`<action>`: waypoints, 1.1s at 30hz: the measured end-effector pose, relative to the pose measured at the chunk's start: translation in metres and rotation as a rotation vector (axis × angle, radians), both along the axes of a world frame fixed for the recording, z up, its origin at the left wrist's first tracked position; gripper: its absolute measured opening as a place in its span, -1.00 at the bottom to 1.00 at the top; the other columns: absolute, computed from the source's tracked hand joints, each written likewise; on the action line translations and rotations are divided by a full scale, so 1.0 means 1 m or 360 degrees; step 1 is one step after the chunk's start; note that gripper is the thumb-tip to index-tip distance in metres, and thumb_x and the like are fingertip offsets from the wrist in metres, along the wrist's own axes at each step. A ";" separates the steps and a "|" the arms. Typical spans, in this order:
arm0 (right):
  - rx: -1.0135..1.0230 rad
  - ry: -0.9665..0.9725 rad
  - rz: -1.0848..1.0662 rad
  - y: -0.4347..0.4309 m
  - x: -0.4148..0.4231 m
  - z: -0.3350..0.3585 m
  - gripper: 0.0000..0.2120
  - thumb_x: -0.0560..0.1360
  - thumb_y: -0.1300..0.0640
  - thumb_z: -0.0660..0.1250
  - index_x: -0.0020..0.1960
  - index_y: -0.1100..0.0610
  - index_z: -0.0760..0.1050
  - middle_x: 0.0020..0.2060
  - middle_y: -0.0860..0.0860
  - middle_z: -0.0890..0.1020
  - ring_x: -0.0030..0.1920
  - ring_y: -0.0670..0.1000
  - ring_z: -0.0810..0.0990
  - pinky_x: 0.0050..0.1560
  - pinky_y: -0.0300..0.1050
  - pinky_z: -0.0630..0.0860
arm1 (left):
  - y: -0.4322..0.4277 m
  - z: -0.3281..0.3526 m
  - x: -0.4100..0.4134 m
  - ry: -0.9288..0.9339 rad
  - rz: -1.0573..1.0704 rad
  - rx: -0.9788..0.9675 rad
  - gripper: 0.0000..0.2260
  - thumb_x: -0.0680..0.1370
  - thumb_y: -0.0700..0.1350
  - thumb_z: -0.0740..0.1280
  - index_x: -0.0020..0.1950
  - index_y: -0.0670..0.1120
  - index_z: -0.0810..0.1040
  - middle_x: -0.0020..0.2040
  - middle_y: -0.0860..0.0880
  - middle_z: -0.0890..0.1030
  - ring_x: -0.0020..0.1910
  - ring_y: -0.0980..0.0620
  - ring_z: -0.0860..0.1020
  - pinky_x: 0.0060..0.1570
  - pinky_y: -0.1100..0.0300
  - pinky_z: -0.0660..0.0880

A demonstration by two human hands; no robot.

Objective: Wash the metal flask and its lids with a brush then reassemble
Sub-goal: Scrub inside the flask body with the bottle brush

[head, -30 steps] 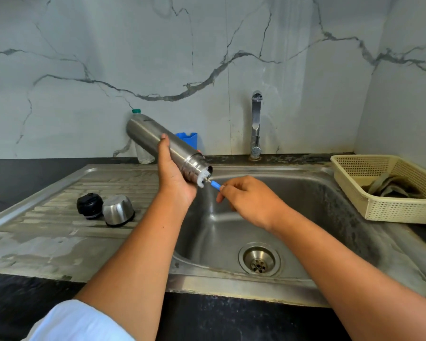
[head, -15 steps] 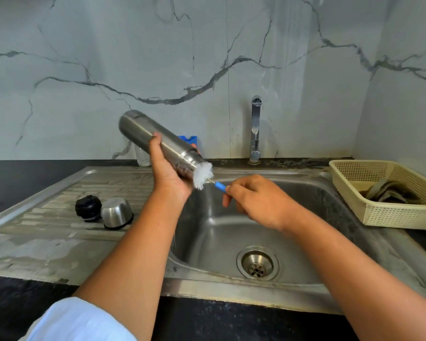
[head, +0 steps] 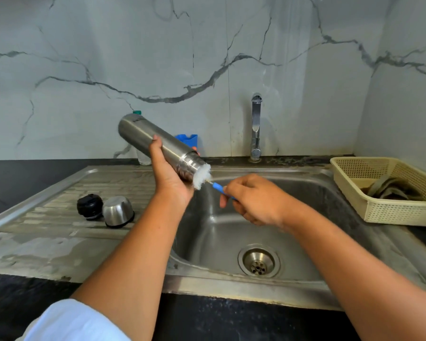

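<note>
The left hand (head: 169,177) is gripping the metal flask (head: 158,146) tilted above the sink (head: 305,217), mouth down-right. The right hand (head: 252,199) is pinching the brush (head: 202,177) handle — white bristles sitting at the mouth. The 2 lids — black lid (head: 89,206) and steel cap (head: 118,215) — are lying left of the sink.

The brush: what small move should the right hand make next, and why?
Probably push the brush back into the flask. Its white bristles sit just at the flask's open mouth, and the right hand holds the blue handle in line with the flask, which the left hand tilts over the sink. Both lids lie unwashed-looking on the drainboard, so they likely come later.
</note>
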State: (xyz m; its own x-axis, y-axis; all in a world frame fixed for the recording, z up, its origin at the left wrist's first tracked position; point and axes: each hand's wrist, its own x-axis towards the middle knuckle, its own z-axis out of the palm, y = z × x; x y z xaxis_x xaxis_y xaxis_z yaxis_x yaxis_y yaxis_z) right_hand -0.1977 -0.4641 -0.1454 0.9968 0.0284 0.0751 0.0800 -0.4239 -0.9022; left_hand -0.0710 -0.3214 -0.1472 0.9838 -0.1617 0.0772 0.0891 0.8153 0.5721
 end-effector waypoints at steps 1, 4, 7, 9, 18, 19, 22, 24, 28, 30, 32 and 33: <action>-0.0034 -0.0045 -0.0070 0.007 0.003 -0.002 -0.69 0.64 0.07 0.19 -0.16 0.14 0.62 -0.56 -0.07 0.38 -0.54 -0.04 0.26 -0.51 -0.19 0.19 | -0.006 -0.001 -0.004 -0.0013 -0.0022 0.0053 -0.43 0.49 0.29 0.41 0.23 -0.16 0.51 -0.15 -0.17 0.61 -0.24 -0.08 0.64 -0.21 0.11 0.62; -0.0237 -0.0193 -0.0304 0.013 0.005 -0.006 -0.71 0.59 0.05 0.20 -0.21 0.07 0.60 -0.58 -0.10 0.43 -0.54 -0.08 0.36 -0.43 -0.17 0.31 | -0.016 -0.002 -0.009 -0.0065 -0.0118 0.0124 -0.43 0.52 0.28 0.39 0.27 -0.16 0.50 -0.05 -0.21 0.62 -0.16 -0.10 0.67 -0.13 0.07 0.65; -0.0409 -0.0324 -0.0478 0.006 0.003 -0.006 -0.72 0.59 0.02 0.21 -0.20 0.09 0.57 -0.48 -0.06 0.50 -0.45 -0.03 0.43 -0.41 -0.14 0.32 | -0.014 0.000 -0.004 -0.0052 -0.0178 0.0413 -0.33 0.51 0.40 0.34 0.36 -0.10 0.52 0.10 -0.12 0.69 -0.01 -0.06 0.70 -0.02 0.01 0.63; -0.0568 -0.0407 -0.0583 0.004 0.003 -0.008 -0.71 0.60 0.00 0.19 -0.23 0.08 0.51 -0.41 0.00 0.53 -0.41 0.03 0.46 -0.43 -0.12 0.29 | -0.016 0.000 -0.004 0.0025 -0.0073 0.0851 -0.37 0.52 0.46 0.26 0.32 -0.01 0.55 0.13 -0.07 0.72 0.07 -0.05 0.70 -0.01 0.02 0.61; -0.1173 -0.0449 -0.0597 -0.003 0.003 -0.011 -0.77 0.63 -0.06 0.13 -0.11 -0.01 0.46 -0.35 -0.01 0.48 -0.33 0.11 0.50 -0.36 -0.08 0.32 | -0.018 0.007 -0.007 0.0201 -0.0175 0.0365 -0.34 0.44 0.33 0.49 0.34 -0.10 0.50 0.20 -0.20 0.66 0.12 -0.21 0.69 0.20 -0.26 0.59; -0.1121 -0.0449 -0.0520 0.001 0.003 -0.011 -0.77 0.62 -0.05 0.14 -0.15 -0.02 0.44 -0.35 -0.01 0.49 -0.33 0.12 0.51 -0.37 -0.09 0.32 | -0.017 0.007 -0.007 0.0218 -0.0153 0.0305 -0.33 0.41 0.32 0.52 0.32 -0.10 0.51 0.17 -0.19 0.67 0.09 -0.21 0.69 0.18 -0.26 0.60; -0.0914 -0.0435 -0.0324 0.004 0.000 -0.008 -0.70 0.60 0.01 0.19 -0.29 0.03 0.44 -0.41 -0.04 0.49 -0.37 0.05 0.47 -0.38 -0.10 0.30 | -0.005 0.005 0.000 0.0245 -0.0034 0.0145 -0.34 0.40 0.26 0.57 0.31 -0.13 0.55 -0.02 -0.15 0.67 -0.08 -0.13 0.69 0.05 -0.12 0.66; -0.0798 -0.0397 -0.0229 0.000 -0.006 -0.003 -0.69 0.60 0.03 0.20 -0.28 0.09 0.51 -0.46 -0.05 0.49 -0.43 -0.03 0.40 -0.40 -0.12 0.32 | 0.007 0.007 0.007 0.0248 0.0051 0.0022 -0.45 0.43 0.20 0.55 0.22 -0.16 0.57 -0.17 -0.14 0.65 -0.27 -0.09 0.68 -0.18 0.03 0.66; -0.0704 -0.0384 -0.0196 0.007 -0.004 -0.001 -0.70 0.59 0.04 0.22 -0.14 0.18 0.62 -0.47 -0.05 0.49 -0.44 -0.06 0.40 -0.38 -0.12 0.34 | 0.002 0.005 0.001 0.0115 -0.0005 0.0002 -0.56 0.52 0.20 0.43 0.09 -0.17 0.53 -0.24 -0.15 0.60 -0.35 -0.07 0.61 -0.26 0.14 0.61; -0.0586 -0.0335 -0.0247 0.012 0.001 -0.005 -0.71 0.59 0.04 0.22 -0.15 0.16 0.62 -0.52 -0.07 0.46 -0.49 -0.10 0.38 -0.41 -0.15 0.31 | -0.014 -0.003 -0.008 0.0019 -0.0146 0.0131 -0.54 0.53 0.21 0.41 0.12 -0.19 0.51 -0.24 -0.15 0.60 -0.32 -0.07 0.61 -0.20 0.11 0.61; -0.0313 -0.0233 -0.0235 0.005 0.000 -0.006 -0.71 0.61 0.06 0.21 -0.18 0.14 0.61 -0.53 -0.08 0.41 -0.51 -0.06 0.34 -0.43 -0.17 0.28 | -0.020 -0.002 -0.008 -0.0020 -0.0186 0.0148 -0.51 0.51 0.19 0.43 0.18 -0.19 0.50 -0.21 -0.15 0.60 -0.28 -0.07 0.62 -0.19 0.10 0.62; -0.0128 -0.0152 -0.0172 -0.002 -0.003 -0.004 -0.70 0.63 0.07 0.19 -0.17 0.14 0.60 -0.52 -0.05 0.37 -0.51 -0.04 0.29 -0.46 -0.16 0.24 | -0.017 0.002 -0.006 -0.0017 -0.0161 0.0092 -0.51 0.51 0.19 0.44 0.20 -0.18 0.50 -0.19 -0.15 0.61 -0.27 -0.08 0.62 -0.18 0.10 0.62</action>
State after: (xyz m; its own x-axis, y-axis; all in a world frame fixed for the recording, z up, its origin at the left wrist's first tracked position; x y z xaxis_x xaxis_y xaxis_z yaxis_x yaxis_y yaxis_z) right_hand -0.2011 -0.4664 -0.1493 0.9828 -0.0690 0.1714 0.1137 -0.5052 -0.8555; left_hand -0.0766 -0.3385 -0.1449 0.9614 -0.2648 0.0751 0.1632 0.7681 0.6192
